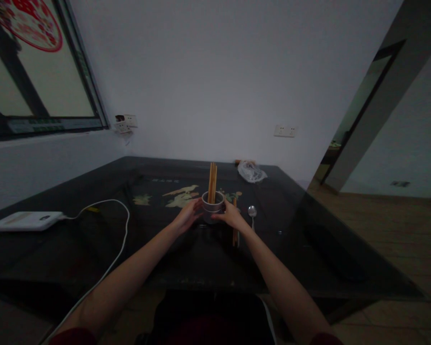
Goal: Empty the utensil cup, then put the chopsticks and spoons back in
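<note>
Sleeves [75,336] at bottom edge, cup [211,212] mid-frame: tip risk

2 forearms [129,273] run up from the lower corners to the cup, just below frame centre, over the dark table [183,268]. Left hand [191,215] on its left side, right hand [233,215] on its right, thumb across the front. Fingers half curled, spread about cup-wide, holding it between them; pressure, can't tell. Base too dim to say if it sits flat.

Risks: sticks [212,182] stand well above the rim, so probably top-heavy; uneven push from 1 hand could tip the cup and spill them. Loose sticks [234,235] lie just right of it, near the right wrist; a low sweep could roll them or knock the spoon [252,211] further right. Cable [127,225] curves from the power bank [27,221], frame left, down by the left forearm; a snag could drag the power bank.
</note>
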Demonstrator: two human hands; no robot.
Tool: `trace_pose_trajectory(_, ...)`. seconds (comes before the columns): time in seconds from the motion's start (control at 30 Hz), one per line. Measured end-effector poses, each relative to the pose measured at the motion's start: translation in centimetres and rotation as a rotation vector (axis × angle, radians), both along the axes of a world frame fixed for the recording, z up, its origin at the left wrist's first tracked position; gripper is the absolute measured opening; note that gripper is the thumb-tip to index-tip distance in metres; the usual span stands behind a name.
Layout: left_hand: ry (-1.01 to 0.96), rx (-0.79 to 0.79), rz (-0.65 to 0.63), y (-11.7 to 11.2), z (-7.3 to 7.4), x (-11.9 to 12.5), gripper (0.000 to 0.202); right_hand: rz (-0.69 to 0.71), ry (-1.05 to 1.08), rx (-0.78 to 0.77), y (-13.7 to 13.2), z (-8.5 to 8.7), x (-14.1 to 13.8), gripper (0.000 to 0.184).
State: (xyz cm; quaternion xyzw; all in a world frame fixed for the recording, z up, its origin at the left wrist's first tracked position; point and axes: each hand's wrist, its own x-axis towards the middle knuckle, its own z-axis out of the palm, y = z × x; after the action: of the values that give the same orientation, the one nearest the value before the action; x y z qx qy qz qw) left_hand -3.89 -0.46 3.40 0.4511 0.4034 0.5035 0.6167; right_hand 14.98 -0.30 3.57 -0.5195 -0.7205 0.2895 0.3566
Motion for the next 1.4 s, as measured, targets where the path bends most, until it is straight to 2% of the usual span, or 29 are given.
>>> trace_pose_trajectory(0.27,0.008,0.026,-0.009,-0.6,0.7,0.4,0.032,0.005,-0.017,0.014,0.0,0.1,0.1,0.07)
trace_pose_trajectory(0.47,0.074,0.153,0.093,-0.5,0.7,0.1,0.03,0.061,0.08,0.009,0.3,0.4,1.0,0.068)
trace_pose_trajectory(0.57,0.14,0.248,0.235,-0.5,0.9,-0.1,0.025,0.023,0.094,0.005,0.6,0.7,2.0,0.058)
trace_pose_trajectory(0.67,0.208,0.358,0.371,-0.6,1.4,-0.3,0.02,-0.068,0.035,0.004,0.9,1.2,3.4,0.039)
trace_pose_trajectory(0.8,0.255,0.541,0.435,-1.6,2.2,-0.2,0.019,-0.192,-0.107,0.038,1.2,1.8,5.3,0.019)
trace_pose_trajectory(0.93,0.38,0.689,0.303,-3.5,2.4,0.1,0.021,-0.285,-0.274,0.016,1.1,2.0,6.4,0.014)
trace_pose_trajectory(1.07,0.602,0.782,0.03,-5.3,1.9,0.8,0.018,-0.284,-0.418,-0.062,0.6,1.9,6.5,0.012)
trace_pose_trajectory(1.23,0.773,0.89,-0.309,-6.4,1.2,2.6,0.021,-0.255,-0.57,-0.107,-0.5,2.2,5.6,0.02)
trace_pose_trajectory(1.4,0.909,1.045,-0.466,-6.4,0.5,3.5,0.024,-0.253,-0.69,-0.153,-1.2,2.6,4.7,0.026)
